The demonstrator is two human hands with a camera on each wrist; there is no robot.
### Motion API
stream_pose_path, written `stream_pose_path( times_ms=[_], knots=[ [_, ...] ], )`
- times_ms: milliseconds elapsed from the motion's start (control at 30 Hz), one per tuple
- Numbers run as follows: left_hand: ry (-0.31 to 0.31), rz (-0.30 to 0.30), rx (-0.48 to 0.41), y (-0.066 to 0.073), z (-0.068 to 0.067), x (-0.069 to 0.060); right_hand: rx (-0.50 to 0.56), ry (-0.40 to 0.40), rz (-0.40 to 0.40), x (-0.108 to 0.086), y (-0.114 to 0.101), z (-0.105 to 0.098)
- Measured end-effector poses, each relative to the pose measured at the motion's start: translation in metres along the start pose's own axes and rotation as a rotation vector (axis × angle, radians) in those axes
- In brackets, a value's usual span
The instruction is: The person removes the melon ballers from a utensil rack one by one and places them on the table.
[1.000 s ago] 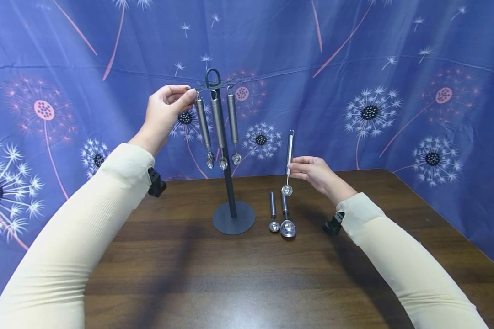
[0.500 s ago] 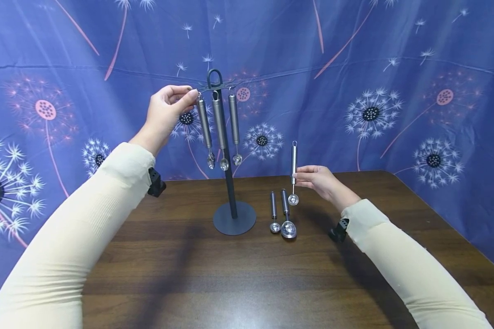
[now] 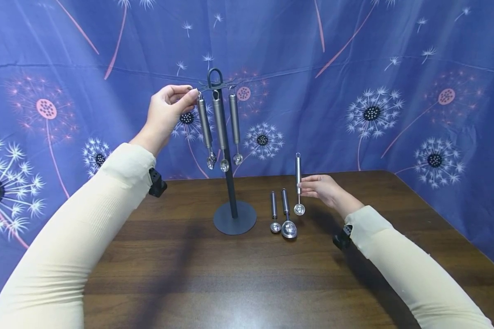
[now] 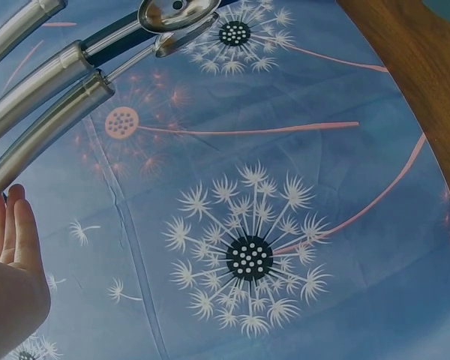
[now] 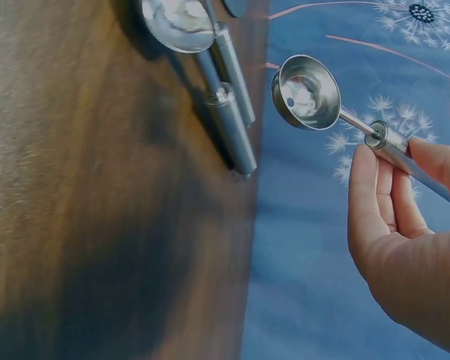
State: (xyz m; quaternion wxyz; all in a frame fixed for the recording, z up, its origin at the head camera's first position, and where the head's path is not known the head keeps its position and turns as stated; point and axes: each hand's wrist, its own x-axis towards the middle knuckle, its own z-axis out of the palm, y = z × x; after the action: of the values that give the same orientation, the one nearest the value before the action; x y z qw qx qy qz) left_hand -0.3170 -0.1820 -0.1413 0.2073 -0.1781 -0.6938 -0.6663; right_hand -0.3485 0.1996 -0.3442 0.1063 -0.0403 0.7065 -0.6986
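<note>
The right hand [image 3: 323,189] is clamped on the handle of a steel scoop [image 3: 298,176], with the thumb opposing the fingers. The scoop stands upright in this grip: hanging loop above, round bowl below. Clearance between bowl and tabletop cannot be judged.

Two further scoops lie on the wooden table [image 3: 247,278], left of and below the right-hand grip. The large scoop [image 3: 289,229] is nearer; the small scoop [image 3: 275,227] lies just beyond it. Both handles point away from the person. The held scoop is apart from both. These two scoops occupy the table between the right-hand grip and the round base of the dark stand [image 3: 230,192].

The left hand [image 3: 158,112] has thumb and fingertips together, pinching the tip of a stand arm. Whether the loop of the near utensil [image 3: 204,123] is also pinched cannot be told. That utensil hangs directly below the left-hand grip; a middle utensil [image 3: 220,123] and a far utensil [image 3: 234,119] hang successively to its right, partly screening the stand's pole. A blue dandelion-print cloth [image 3: 313,105] forms the backdrop behind both grips.
</note>
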Motion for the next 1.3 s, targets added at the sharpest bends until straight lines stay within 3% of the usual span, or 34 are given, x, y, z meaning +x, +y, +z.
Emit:
stream_pose_path(
  times_ms=[567, 767, 1300],
  knots=[
    [0.006, 0.011, 0.011, 0.001, 0.0, 0.001, -0.081, -0.019, 0.079, 0.001, 0.023, -0.002],
    [0.007, 0.024, -0.001, 0.0, 0.002, 0.002, -0.067, -0.004, 0.131, 0.004, 0.034, -0.003],
    [0.001, 0.026, 0.019, -0.002, 0.001, 0.003, -0.083, 0.052, 0.17, 0.008, 0.057, 0.0]
  ],
)
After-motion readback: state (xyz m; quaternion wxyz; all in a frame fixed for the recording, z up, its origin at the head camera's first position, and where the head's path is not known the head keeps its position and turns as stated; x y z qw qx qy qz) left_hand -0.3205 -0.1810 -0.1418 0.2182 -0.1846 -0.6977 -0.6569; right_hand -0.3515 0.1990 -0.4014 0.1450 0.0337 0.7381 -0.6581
